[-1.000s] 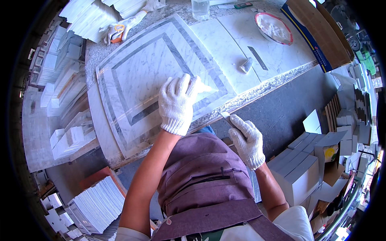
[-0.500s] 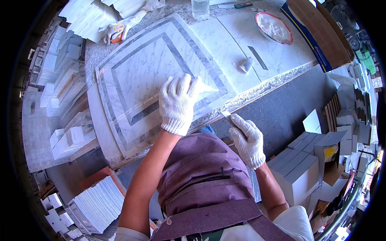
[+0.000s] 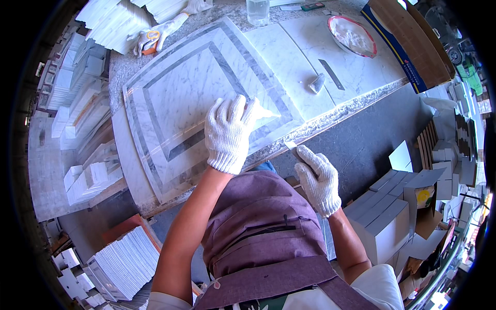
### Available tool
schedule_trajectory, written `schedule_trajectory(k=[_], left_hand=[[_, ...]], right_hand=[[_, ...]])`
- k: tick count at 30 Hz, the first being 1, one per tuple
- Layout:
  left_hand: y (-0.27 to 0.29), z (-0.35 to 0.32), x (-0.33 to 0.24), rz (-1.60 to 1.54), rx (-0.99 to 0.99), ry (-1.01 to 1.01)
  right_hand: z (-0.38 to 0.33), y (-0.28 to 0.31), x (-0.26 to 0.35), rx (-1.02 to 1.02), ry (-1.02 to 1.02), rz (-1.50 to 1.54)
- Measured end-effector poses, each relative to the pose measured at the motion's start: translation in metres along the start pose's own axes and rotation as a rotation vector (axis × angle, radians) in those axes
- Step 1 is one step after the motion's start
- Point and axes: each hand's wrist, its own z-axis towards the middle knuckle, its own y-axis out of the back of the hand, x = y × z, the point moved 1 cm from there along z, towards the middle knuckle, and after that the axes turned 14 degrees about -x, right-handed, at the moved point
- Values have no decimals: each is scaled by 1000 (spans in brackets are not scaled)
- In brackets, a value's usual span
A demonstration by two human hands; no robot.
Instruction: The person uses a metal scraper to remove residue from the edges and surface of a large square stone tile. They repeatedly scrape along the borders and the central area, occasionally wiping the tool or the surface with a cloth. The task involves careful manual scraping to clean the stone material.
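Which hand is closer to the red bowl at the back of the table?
The right hand. It sits at the table's near edge, below the red-rimmed bowl. The left hand lies flat on the marble slab, further left of the bowl. Neither touches it.

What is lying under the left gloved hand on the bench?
The left hand lies flat on the marble panel with grey inlaid bands. The patch of panel beneath the palm is covered.

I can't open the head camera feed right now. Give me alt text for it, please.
A person in white knit gloves leans over a white marble panel with grey inlaid borders: the left hand lies flat on it, the right hand is at its near edge, holding a small blade. Farther back stand a red-rimmed bowl and a clear cup.
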Motion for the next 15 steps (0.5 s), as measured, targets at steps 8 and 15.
schedule_trajectory(k=[8,15], left_hand=[[-1,1,0,-3,-15,1],[1,1,-2,-15,6,35]], right_hand=[[1,0,3,0,17,-17],[2,-1,1,-6,23,-8]])
